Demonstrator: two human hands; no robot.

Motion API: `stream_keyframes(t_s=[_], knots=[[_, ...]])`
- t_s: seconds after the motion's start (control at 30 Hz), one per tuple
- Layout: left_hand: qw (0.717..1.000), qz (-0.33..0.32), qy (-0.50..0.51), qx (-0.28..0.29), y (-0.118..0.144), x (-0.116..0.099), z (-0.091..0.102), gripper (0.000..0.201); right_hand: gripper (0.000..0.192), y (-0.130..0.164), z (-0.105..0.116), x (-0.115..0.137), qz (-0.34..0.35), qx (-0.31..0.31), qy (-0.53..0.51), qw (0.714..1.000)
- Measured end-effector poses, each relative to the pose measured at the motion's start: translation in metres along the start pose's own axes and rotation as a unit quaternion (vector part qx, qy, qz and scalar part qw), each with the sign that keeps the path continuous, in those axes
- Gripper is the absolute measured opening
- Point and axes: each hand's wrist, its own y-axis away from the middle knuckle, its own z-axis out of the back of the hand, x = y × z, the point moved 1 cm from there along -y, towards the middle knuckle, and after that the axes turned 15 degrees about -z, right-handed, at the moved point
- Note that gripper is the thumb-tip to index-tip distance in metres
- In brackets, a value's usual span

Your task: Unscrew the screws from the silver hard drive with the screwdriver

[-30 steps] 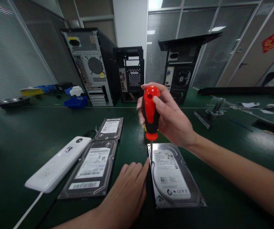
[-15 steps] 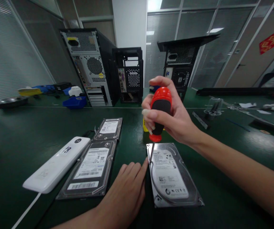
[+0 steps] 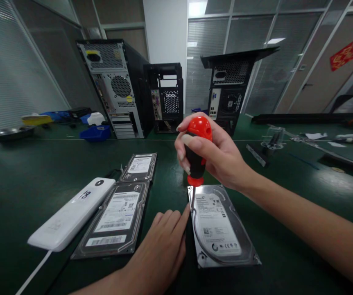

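Your right hand was wrapped around the screwdriver, whose shaft slanted down to the left edge of the hard drive on the worktop. Your left hand lay unclenched, fingers side by side, index fingertip at that edge.

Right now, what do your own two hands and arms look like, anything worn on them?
The left hand and right hand show no gloves, rings, watches or bracelets. No sleeve shows on either forearm. The visible nails on the right look fairly long; those on the left are hard to make out.
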Motion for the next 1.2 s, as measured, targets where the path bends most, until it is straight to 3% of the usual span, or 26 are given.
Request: stream_keyframes(t_s=[0.2, 0.43, 0.77, 1.0, 1.2], knots=[[1.000, -0.004, -0.013, 0.000, 0.000, 0.000, 0.001, 0.054, 0.023, 0.000, -0.007, 0.004, -0.021, -0.002, 0.030, 0.999], [0.998, -0.001, -0.055, -0.007, 0.000, 0.001, -0.004, 0.053, 0.027, 0.000, -0.012, 0.011, -0.095, 0.011, 0.045, 0.994], [0.999, 0.005, -0.040, -0.007, 0.000, -0.001, 0.002, 0.052, 0.034, -0.005, -0.006, 0.004, -0.048, -0.077, 0.082, 0.992], [1.000, 0.013, -0.025, 0.004, -0.002, -0.001, 0.003, 0.052, 0.022, -0.003, -0.005, 0.011, -0.068, -0.024, 0.046, 0.996], [1.000, 0.008, -0.021, 0.006, -0.001, 0.000, 0.002, 0.053, 0.021, -0.003, 0.001, 0.010, -0.044, -0.088, 0.105, 0.990]])
